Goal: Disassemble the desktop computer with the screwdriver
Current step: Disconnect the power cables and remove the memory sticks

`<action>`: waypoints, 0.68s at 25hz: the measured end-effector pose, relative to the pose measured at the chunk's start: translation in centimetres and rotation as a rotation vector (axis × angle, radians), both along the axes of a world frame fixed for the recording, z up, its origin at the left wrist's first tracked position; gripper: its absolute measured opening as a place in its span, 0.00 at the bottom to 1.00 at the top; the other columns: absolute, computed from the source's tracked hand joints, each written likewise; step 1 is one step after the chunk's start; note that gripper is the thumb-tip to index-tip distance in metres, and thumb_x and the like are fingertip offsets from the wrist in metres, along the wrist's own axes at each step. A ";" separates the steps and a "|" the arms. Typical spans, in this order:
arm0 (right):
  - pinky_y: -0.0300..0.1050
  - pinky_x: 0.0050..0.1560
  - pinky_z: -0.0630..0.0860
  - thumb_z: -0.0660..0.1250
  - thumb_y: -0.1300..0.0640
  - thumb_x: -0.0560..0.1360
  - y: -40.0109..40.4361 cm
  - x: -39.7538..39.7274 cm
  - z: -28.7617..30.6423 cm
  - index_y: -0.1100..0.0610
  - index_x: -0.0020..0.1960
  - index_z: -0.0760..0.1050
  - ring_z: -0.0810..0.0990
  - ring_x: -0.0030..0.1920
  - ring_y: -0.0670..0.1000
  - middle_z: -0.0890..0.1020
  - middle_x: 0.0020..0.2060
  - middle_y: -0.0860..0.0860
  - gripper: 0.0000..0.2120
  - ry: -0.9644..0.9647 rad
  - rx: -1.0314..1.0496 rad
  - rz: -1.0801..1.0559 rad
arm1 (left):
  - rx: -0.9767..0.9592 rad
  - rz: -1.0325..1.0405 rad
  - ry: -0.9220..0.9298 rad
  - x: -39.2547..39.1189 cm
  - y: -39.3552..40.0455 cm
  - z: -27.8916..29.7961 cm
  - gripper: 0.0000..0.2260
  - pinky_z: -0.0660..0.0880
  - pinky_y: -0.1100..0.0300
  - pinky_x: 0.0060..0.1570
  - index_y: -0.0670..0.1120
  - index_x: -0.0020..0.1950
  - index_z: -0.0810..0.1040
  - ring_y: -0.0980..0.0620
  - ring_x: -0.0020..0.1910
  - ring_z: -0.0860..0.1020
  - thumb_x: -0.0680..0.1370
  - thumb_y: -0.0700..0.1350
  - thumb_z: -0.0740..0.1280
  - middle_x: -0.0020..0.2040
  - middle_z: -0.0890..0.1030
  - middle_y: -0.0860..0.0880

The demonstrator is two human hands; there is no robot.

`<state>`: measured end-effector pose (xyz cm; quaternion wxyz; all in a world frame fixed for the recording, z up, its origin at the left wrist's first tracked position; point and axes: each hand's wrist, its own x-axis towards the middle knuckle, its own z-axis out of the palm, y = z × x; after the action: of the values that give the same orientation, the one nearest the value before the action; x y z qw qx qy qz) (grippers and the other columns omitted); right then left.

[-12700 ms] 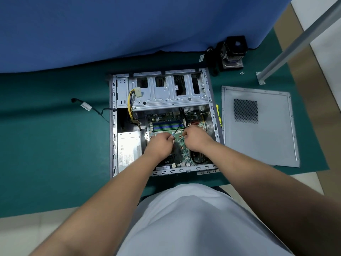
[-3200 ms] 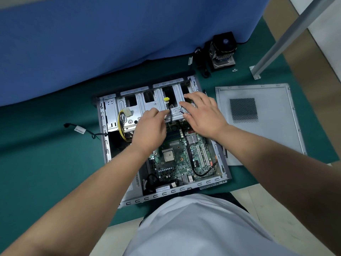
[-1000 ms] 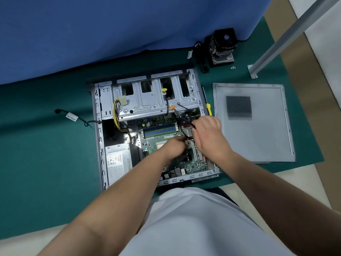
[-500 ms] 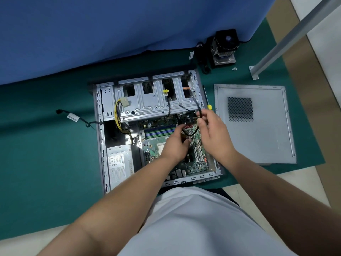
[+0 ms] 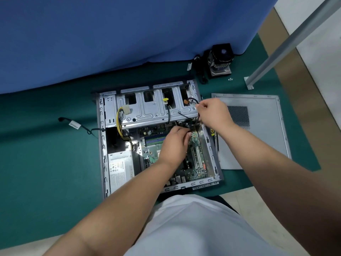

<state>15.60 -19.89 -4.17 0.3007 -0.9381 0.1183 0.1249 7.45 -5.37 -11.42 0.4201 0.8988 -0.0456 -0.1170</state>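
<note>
Computer case [image 5: 103, 145]: lies open on the green mat [image 5: 46, 163], motherboard [image 5: 195, 156] exposed.
Right hand [image 5: 214, 113]: grip pinched on a black cable [image 5: 192, 100] over the drive cage [image 5: 155, 111].
Left hand [image 5: 174, 143]: grip curled on cables above the motherboard.
Screwdriver [image 5: 213, 133]: between case and side panel [image 5: 262, 130].

power supply [image 5: 120, 168] label: white sticker with printed lines, too small and blurred to read
cable tag [image 5: 74, 125]: white, print illegible
motherboard [image 5: 195, 145]: no legible markings
</note>
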 end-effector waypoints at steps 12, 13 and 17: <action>0.42 0.27 0.61 0.64 0.61 0.75 2.7 3.5 1.3 0.58 0.34 0.68 0.73 0.34 0.58 0.74 0.32 0.55 0.12 0.021 -0.192 -0.024 | -0.017 0.097 -0.018 1.5 -0.4 1.2 0.09 0.75 0.55 0.40 0.46 0.58 0.78 0.51 0.42 0.78 0.86 0.49 0.62 0.46 0.81 0.50; 0.43 0.28 0.60 0.64 0.61 0.76 2.7 3.2 1.1 0.57 0.33 0.66 0.73 0.34 0.58 0.72 0.31 0.54 0.14 -0.001 -0.237 0.009 | -0.019 0.080 -0.011 1.5 -0.5 1.1 0.09 0.74 0.55 0.40 0.46 0.59 0.79 0.51 0.42 0.78 0.86 0.48 0.62 0.46 0.82 0.49; 0.43 0.28 0.63 0.64 0.65 0.78 3.3 1.7 0.2 0.57 0.36 0.65 0.76 0.37 0.60 0.67 0.30 0.52 0.14 -0.046 -0.376 0.134 | -0.015 0.030 0.052 1.1 -0.5 0.5 0.11 0.72 0.57 0.41 0.45 0.63 0.80 0.49 0.45 0.80 0.85 0.48 0.63 0.50 0.84 0.47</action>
<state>17.33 -16.56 -3.96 0.1140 -0.9860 0.0699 0.0992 8.53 -5.88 -10.96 0.4297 0.8928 -0.0218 -0.1336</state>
